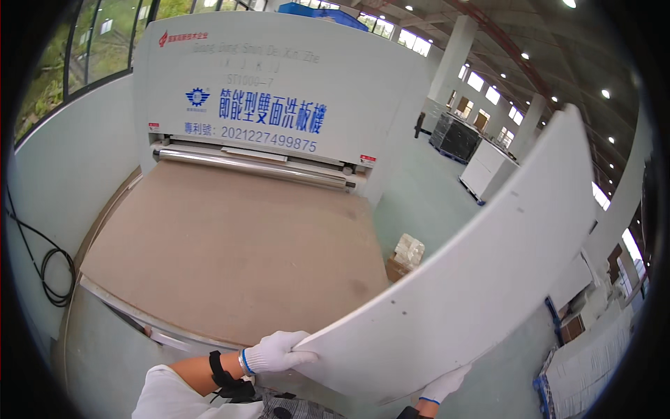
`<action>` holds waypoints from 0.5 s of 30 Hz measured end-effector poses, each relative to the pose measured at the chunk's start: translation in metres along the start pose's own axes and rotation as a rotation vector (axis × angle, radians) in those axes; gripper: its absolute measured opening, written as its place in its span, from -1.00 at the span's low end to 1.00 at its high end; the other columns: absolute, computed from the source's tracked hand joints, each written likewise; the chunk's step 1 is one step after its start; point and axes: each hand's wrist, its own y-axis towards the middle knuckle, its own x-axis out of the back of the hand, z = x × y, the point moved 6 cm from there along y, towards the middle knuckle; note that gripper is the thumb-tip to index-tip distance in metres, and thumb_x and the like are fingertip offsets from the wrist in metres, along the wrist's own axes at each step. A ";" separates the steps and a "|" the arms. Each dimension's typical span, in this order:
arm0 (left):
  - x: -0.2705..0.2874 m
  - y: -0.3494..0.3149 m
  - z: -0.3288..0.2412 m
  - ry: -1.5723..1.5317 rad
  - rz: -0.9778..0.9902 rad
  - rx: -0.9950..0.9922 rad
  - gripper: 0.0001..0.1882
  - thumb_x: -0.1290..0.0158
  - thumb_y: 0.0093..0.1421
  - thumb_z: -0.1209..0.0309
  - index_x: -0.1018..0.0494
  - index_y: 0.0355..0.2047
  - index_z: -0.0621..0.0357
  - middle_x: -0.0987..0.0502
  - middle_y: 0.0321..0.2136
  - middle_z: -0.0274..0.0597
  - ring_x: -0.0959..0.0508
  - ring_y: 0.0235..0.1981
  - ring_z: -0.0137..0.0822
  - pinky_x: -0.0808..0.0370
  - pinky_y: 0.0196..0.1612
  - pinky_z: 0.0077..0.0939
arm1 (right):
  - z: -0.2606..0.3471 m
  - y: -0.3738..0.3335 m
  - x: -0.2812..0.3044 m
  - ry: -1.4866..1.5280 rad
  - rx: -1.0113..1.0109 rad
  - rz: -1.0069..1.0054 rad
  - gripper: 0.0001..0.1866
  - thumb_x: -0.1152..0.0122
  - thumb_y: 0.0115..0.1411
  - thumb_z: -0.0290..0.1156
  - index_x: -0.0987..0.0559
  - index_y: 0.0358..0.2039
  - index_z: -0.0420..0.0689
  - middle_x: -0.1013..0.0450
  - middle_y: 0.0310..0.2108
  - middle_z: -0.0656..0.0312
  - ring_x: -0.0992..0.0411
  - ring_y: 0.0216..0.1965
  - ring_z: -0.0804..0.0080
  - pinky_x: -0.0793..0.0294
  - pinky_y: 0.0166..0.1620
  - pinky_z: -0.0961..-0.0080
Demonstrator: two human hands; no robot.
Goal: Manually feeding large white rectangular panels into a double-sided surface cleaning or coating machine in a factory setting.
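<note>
A large white board (453, 293) stands tilted on the right, its far end raised high. My left hand (280, 351), in a white knitted glove with a blue cuff edge, grips the board's near left corner with the thumb over its face. Low on the same board, my right hand (447, 383), gloved alike, is at the bottom edge; part of its fingers is hidden behind the board. To the left lies the brown feed table (237, 244) of a big white machine (279, 77), with a shiny metal roller (251, 168) across its far end.
Black cable (56, 276) hangs coiled along the left wall. A carton with a wrapped pale bundle (408, 249) sits on the floor beyond the table's right side. Wrapped stacks on pallets (455, 136) stand farther back, and another wrapped stack (586, 370) is at lower right.
</note>
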 end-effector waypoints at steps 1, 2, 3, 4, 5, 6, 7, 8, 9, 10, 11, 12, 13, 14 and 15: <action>0.006 -0.007 0.013 -0.006 -0.019 0.007 -0.53 -0.06 0.15 0.00 -0.45 -0.07 0.04 -0.59 -0.33 -0.09 -0.59 -0.29 -0.18 -0.47 -0.16 -0.38 | 0.001 -0.006 -0.017 0.001 -0.002 0.020 -0.35 0.21 0.32 0.02 -0.36 0.04 -0.40 -0.39 -0.04 -0.02 -0.40 -0.08 0.21 -0.45 -0.03 0.35; 0.015 -0.015 0.034 -0.127 -0.081 0.133 -0.52 -0.09 0.14 0.01 -0.45 -0.09 0.10 -0.58 -0.35 -0.08 -0.58 -0.31 -0.23 -0.48 -0.18 -0.40 | 0.001 -0.017 -0.044 -0.028 -0.015 0.158 -0.37 0.20 0.32 0.00 -0.39 0.01 -0.40 -0.42 -0.08 0.01 -0.42 -0.13 0.25 -0.46 -0.06 0.37; 0.021 -0.021 0.054 -0.251 -0.136 0.252 -0.51 -0.11 0.13 0.02 -0.45 -0.11 0.15 -0.58 -0.37 -0.08 -0.58 -0.33 -0.27 -0.48 -0.21 -0.43 | 0.001 -0.028 -0.067 -0.058 -0.022 0.288 -0.39 0.20 0.32 -0.01 -0.41 -0.02 -0.39 -0.45 -0.13 0.03 -0.44 -0.18 0.28 -0.47 -0.10 0.39; 0.027 -0.029 0.067 -0.256 -0.148 0.252 -0.51 -0.11 0.13 0.02 -0.45 -0.11 0.15 -0.58 -0.37 -0.08 -0.58 -0.33 -0.27 -0.48 -0.21 -0.43 | -0.004 -0.038 -0.082 -0.056 -0.021 0.301 -0.39 0.20 0.32 -0.01 -0.41 -0.02 -0.39 -0.45 -0.13 0.03 -0.44 -0.18 0.28 -0.47 -0.10 0.39; 0.035 -0.040 0.081 -0.279 -0.207 0.302 -0.51 -0.11 0.12 0.04 -0.45 -0.12 0.19 -0.58 -0.38 -0.09 -0.57 -0.34 -0.31 -0.48 -0.24 -0.45 | -0.014 -0.048 -0.099 -0.142 -0.036 0.324 -0.41 0.18 0.31 -0.01 -0.45 -0.07 -0.38 -0.47 -0.19 0.08 -0.45 -0.23 0.34 -0.47 -0.14 0.42; 0.042 -0.049 0.097 -0.302 -0.264 0.347 -0.51 -0.12 0.12 0.06 -0.45 -0.13 0.23 -0.57 -0.39 -0.10 -0.56 -0.36 -0.35 -0.48 -0.26 -0.47 | -0.024 -0.057 -0.116 -0.227 -0.047 0.342 -0.42 0.15 0.30 0.00 -0.49 -0.13 -0.36 -0.50 -0.25 0.13 -0.46 -0.28 0.39 -0.47 -0.18 0.46; 0.049 -0.057 0.108 -0.311 -0.336 0.276 -0.50 -0.12 0.12 0.07 -0.45 -0.14 0.28 -0.57 -0.39 -0.10 -0.55 -0.35 -0.38 -0.48 -0.27 -0.50 | -0.036 -0.064 -0.129 -0.219 -0.043 0.350 -0.42 0.15 0.30 0.00 -0.49 -0.13 -0.36 -0.50 -0.25 0.13 -0.46 -0.28 0.40 -0.47 -0.18 0.46; 0.055 -0.072 0.120 -0.309 -0.365 0.283 -0.50 -0.12 0.12 0.07 -0.45 -0.14 0.28 -0.57 -0.39 -0.10 -0.55 -0.35 -0.38 -0.48 -0.27 -0.50 | -0.054 -0.076 -0.146 -0.316 -0.039 0.410 -0.44 0.13 0.29 -0.01 -0.52 -0.22 -0.35 -0.50 -0.34 0.17 -0.45 -0.34 0.42 -0.46 -0.24 0.45; 0.062 -0.083 0.135 -0.318 -0.411 0.324 -0.50 -0.12 0.12 0.08 -0.44 -0.13 0.29 -0.57 -0.37 -0.09 -0.55 -0.35 -0.38 -0.48 -0.26 -0.50 | -0.065 -0.088 -0.161 -0.417 -0.027 0.456 -0.46 0.10 0.28 -0.02 -0.55 -0.30 -0.34 -0.51 -0.42 0.21 -0.44 -0.40 0.45 -0.44 -0.30 0.45; 0.071 -0.092 0.143 -0.325 -0.455 0.365 -0.50 -0.13 0.12 0.10 -0.44 -0.13 0.31 -0.57 -0.35 -0.09 -0.55 -0.34 -0.39 -0.48 -0.25 -0.49 | -0.072 -0.098 -0.174 -0.413 -0.029 0.468 -0.46 0.10 0.28 -0.02 -0.55 -0.30 -0.34 -0.51 -0.42 0.21 -0.44 -0.40 0.45 -0.44 -0.30 0.45; 0.079 -0.103 0.141 -0.397 -0.478 0.427 -0.49 -0.13 0.12 0.15 -0.41 -0.11 0.37 -0.57 -0.30 -0.08 -0.55 -0.32 -0.37 -0.48 -0.22 -0.48 | -0.080 -0.111 -0.191 -0.520 -0.058 0.539 -0.44 0.11 0.27 -0.02 -0.55 -0.35 -0.36 -0.51 -0.46 0.15 -0.44 -0.41 0.40 -0.42 -0.30 0.40; 0.086 -0.110 0.149 -0.397 -0.489 0.439 -0.49 -0.13 0.12 0.15 -0.41 -0.11 0.37 -0.57 -0.30 -0.08 -0.55 -0.32 -0.37 -0.48 -0.22 -0.48 | -0.077 -0.135 -0.210 -0.630 -0.090 0.613 -0.43 0.12 0.26 -0.02 -0.55 -0.40 -0.37 -0.51 -0.49 0.10 -0.43 -0.43 0.35 -0.39 -0.30 0.36; 0.093 -0.118 0.159 -0.440 -0.554 0.403 -0.50 -0.13 0.13 0.17 -0.41 -0.11 0.38 -0.57 -0.31 -0.10 -0.55 -0.32 -0.38 -0.49 -0.22 -0.49 | -0.064 -0.158 -0.228 -0.719 -0.022 0.636 -0.42 0.14 0.25 0.00 -0.53 -0.48 -0.35 -0.49 -0.53 0.03 -0.42 -0.46 0.28 -0.37 -0.31 0.29; 0.099 -0.125 0.168 -0.482 -0.610 0.359 -0.50 -0.13 0.13 0.18 -0.40 -0.11 0.39 -0.57 -0.31 -0.11 -0.55 -0.32 -0.38 -0.49 -0.22 -0.50 | -0.068 -0.168 -0.240 -0.719 -0.027 0.637 -0.42 0.14 0.25 0.00 -0.53 -0.48 -0.35 -0.49 -0.53 0.03 -0.42 -0.46 0.28 -0.37 -0.31 0.29; 0.102 -0.131 0.182 -0.478 -0.613 0.365 -0.50 -0.13 0.13 0.18 -0.40 -0.11 0.39 -0.57 -0.31 -0.11 -0.55 -0.32 -0.38 -0.49 -0.22 -0.50 | -0.078 -0.178 -0.255 -0.761 0.015 0.711 -0.41 0.15 0.24 0.01 -0.53 -0.48 -0.35 -0.48 -0.53 0.00 -0.43 -0.45 0.23 -0.36 -0.29 0.26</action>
